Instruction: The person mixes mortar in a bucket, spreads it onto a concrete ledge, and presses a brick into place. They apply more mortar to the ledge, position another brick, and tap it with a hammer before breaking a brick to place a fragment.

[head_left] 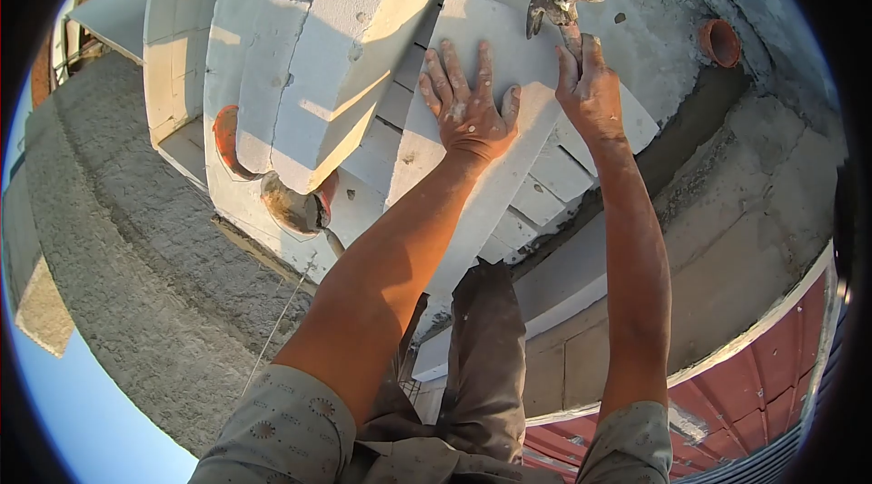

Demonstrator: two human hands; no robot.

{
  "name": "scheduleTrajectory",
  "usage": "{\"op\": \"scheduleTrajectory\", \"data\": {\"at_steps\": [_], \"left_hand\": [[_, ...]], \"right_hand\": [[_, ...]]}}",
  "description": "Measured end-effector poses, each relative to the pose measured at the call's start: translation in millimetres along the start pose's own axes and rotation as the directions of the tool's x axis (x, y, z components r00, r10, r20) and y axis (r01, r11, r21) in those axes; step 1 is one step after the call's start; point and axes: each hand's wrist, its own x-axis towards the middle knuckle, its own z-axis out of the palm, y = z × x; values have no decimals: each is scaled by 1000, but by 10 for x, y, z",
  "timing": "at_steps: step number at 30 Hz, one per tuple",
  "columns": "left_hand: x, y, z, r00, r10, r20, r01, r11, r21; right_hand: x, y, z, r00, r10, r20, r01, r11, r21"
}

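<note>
Sleeves (282, 429) nearest | aerated concrete block (504, 171) lies across lower blocks (554, 171), laid; tapping-in seemingly left | left hand (468, 112) open, flat on block | right hand (590, 93) grips claw hammer (563, 3) at block's far edge | mortared trowel (292, 202) left of block | orange pipe (719, 41) right of block

The left hand (468, 116) lies flat, fingers spread, on a white aerated-concrete block (498, 44). The right hand (592, 95) grips a claw hammer (559, 4) over the block's far edge. A trowel (292, 204), seemingly mortar-caked, rests beside a tilted block (341, 75).
</note>
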Motion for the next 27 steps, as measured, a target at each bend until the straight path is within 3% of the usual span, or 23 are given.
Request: {"op": "scheduleTrajectory", "data": {"at_steps": [8, 11, 18, 21, 23, 27], "left_hand": [[-8, -25, 24, 1000, -5, 20, 6, 1000, -25], [-7, -33, 18, 1000, -4, 25, 5, 999, -35], [-33, -10, 28, 998, -32, 54, 34, 998, -43], [1, -34, 22, 997, -43, 60, 45, 999, -23], [-4, -10, 22, 998, -34, 60, 35, 999, -16], [3, 0, -5, 998, -32, 55, 32, 999, 1]], "right_hand": [[-503, 105, -71, 993, 117, -4, -117, 993, -30], [-732, 181, -88, 996, 12, -90, -14, 1000, -27], [-1318, 153, -495, 954, 269, 132, -255, 960, -118], [-1164, 6, -436, 964, 265, 4, -265, 962, 67], [-608, -250, -355, 954, 298, 45, -299, 954, 15], [284, -382, -20, 990, 144, -3, -144, 989, -22]]}}
